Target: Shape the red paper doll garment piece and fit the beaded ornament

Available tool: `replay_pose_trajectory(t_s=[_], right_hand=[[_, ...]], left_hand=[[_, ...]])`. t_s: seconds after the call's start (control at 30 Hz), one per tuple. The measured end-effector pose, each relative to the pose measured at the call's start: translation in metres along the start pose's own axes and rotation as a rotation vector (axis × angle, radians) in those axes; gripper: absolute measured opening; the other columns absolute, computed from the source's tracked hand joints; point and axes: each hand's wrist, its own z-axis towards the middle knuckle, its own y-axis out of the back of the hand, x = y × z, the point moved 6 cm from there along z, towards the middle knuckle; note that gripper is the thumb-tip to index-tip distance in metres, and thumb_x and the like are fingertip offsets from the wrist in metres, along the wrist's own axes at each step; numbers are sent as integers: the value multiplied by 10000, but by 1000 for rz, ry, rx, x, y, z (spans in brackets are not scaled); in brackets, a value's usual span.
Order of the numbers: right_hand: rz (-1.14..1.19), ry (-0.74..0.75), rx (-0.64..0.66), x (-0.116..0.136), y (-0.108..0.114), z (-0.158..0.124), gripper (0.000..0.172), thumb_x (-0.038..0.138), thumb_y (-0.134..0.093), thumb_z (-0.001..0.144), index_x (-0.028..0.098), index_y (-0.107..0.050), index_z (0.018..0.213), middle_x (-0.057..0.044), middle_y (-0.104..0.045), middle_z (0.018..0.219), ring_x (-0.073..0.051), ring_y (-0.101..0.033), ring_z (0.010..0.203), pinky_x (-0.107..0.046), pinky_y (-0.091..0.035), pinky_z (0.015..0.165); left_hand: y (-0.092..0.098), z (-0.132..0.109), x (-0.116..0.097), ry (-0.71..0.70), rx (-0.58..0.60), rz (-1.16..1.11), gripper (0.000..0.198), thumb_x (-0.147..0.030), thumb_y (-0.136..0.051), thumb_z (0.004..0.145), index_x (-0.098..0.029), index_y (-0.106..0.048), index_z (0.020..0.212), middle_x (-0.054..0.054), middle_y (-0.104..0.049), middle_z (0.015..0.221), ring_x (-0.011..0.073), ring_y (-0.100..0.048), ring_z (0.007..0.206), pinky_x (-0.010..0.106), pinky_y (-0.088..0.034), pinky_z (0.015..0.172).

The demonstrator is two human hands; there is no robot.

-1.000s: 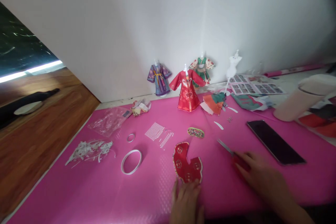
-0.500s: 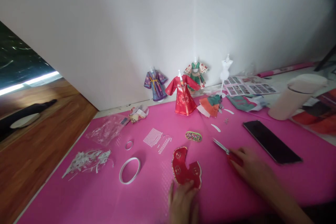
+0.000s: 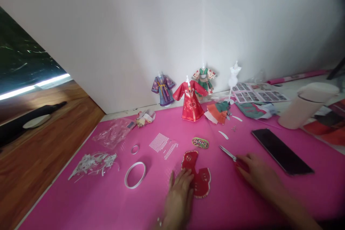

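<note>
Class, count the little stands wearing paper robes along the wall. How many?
3: purple robe leftmost, red robe in the middle, green robe just behind it. A fourth stand, to the right, is bare.

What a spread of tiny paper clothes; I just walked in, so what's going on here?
A person works at a pink mat. Their left hand lies flat on a red paper garment piece, and their right hand is on the red handles of scissors lying on the mat. Three dressed miniature mannequins and a bare white one stand by the wall; a phone, tape ring and paper scraps lie around.
</note>
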Motion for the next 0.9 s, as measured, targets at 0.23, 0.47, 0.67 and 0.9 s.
replay_pose_trajectory(t_s=[0.23, 0.47, 0.67, 0.9], right_hand=[[57, -27, 20, -6, -3, 5, 276, 407, -493, 889, 198, -640, 994, -107, -676, 956, -263, -665, 876, -375, -516, 720], [79, -48, 82, -9, -7, 5, 253, 423, -508, 881, 234, -652, 967, -80, -675, 942, -245, -667, 842, -371, -508, 725], [97, -57, 105, -11, -11, 6, 259, 431, -508, 872, 237, -652, 963, -77, -677, 957, -248, -663, 873, -378, -498, 767], [101, -73, 129, -13, -10, 6, 275, 433, -496, 861, 236, -654, 969, -83, -681, 958, -258, -661, 879, -392, -490, 786]], left_hand=[[10, 39, 14, 11, 120, -45, 375, -82, -460, 907, -231, -592, 1225, 85, -627, 1357, 251, -554, 1295, 672, -332, 1097], [10, 57, 23, 55, 357, -35, 502, -68, -516, 832, -225, -550, 1308, 83, -547, 1442, 283, -434, 1382, 657, -225, 1155], [17, 75, 29, 168, 269, -57, 252, -152, -489, 923, -210, -652, 1107, 74, -618, 1286, 232, -545, 1213, 462, -374, 1114], [-4, 120, 27, 84, 335, -72, 110, -226, -623, 848, -185, -693, 922, 81, -657, 1035, 262, -585, 1034, 400, -454, 941]])
